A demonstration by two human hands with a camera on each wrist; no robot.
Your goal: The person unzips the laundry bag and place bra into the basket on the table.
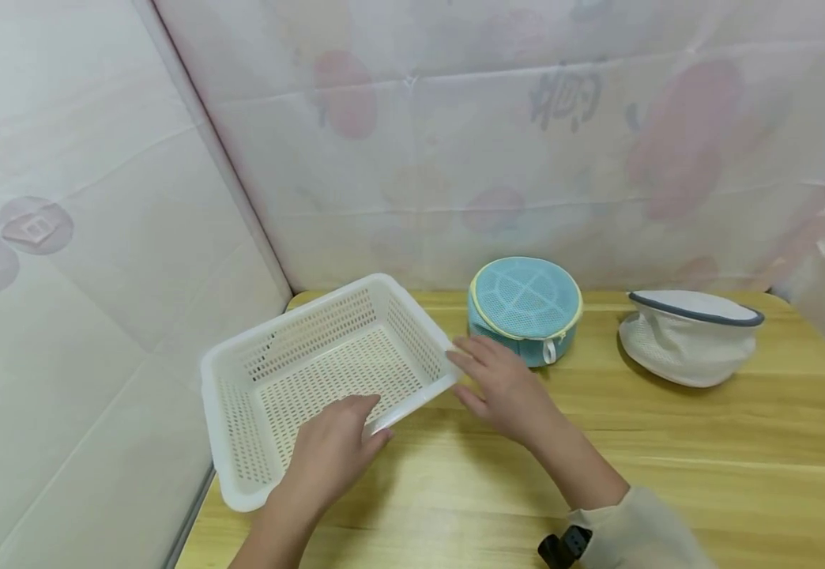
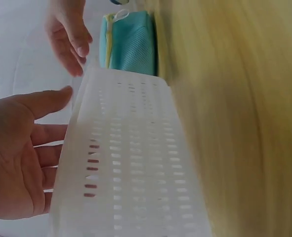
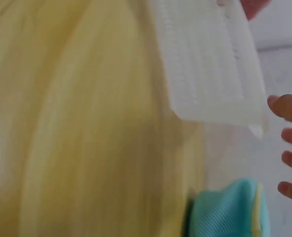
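A white plastic basket (image 1: 341,371) with slotted walls sits at the left of the table. My left hand (image 1: 334,446) reaches over its near rim. In the left wrist view, fingers of that hand (image 2: 17,153) show through the slots from inside the basket, while the thumb stands off above the rim. My right hand (image 1: 501,387) is at the basket's right corner, fingers extended and loosely bent. From the right wrist view, the right hand (image 3: 291,148) has its thumb tip close to the rim, with nothing between thumb and fingers.
A round blue mesh laundry bag (image 1: 526,300) with yellow trim stands just behind the right hand. Farther right is a white mesh bag (image 1: 690,340) with a grey rim, partly collapsed. Printed sheets (image 1: 412,158) hang along the back and left of the wooden table (image 1: 704,450).
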